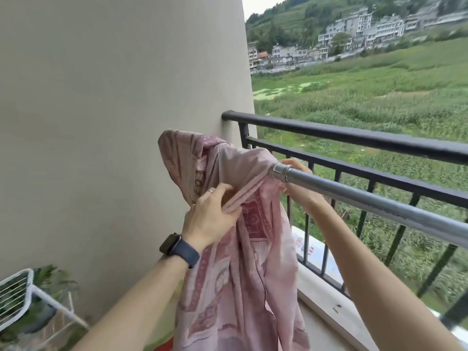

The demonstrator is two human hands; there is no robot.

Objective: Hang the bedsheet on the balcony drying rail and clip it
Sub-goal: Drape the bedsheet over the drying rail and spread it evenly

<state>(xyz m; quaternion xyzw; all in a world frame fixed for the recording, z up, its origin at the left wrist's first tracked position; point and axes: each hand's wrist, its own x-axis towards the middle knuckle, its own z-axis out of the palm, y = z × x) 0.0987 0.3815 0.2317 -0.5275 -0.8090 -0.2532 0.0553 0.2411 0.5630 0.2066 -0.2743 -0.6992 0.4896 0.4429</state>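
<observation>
The left grip (212,219), with a dark watch (177,249) on its wrist, pinches a fold of the pink patterned bedsheet (240,274), which is bunched over the end of the silver drying rail (367,201) just above that grip and hangs down below it. The right grip (300,195) reaches behind the rail, partly hidden by it, its fingers curled on the sheet's edge. Beyond both grips runs the black balcony railing (354,135).
</observation>
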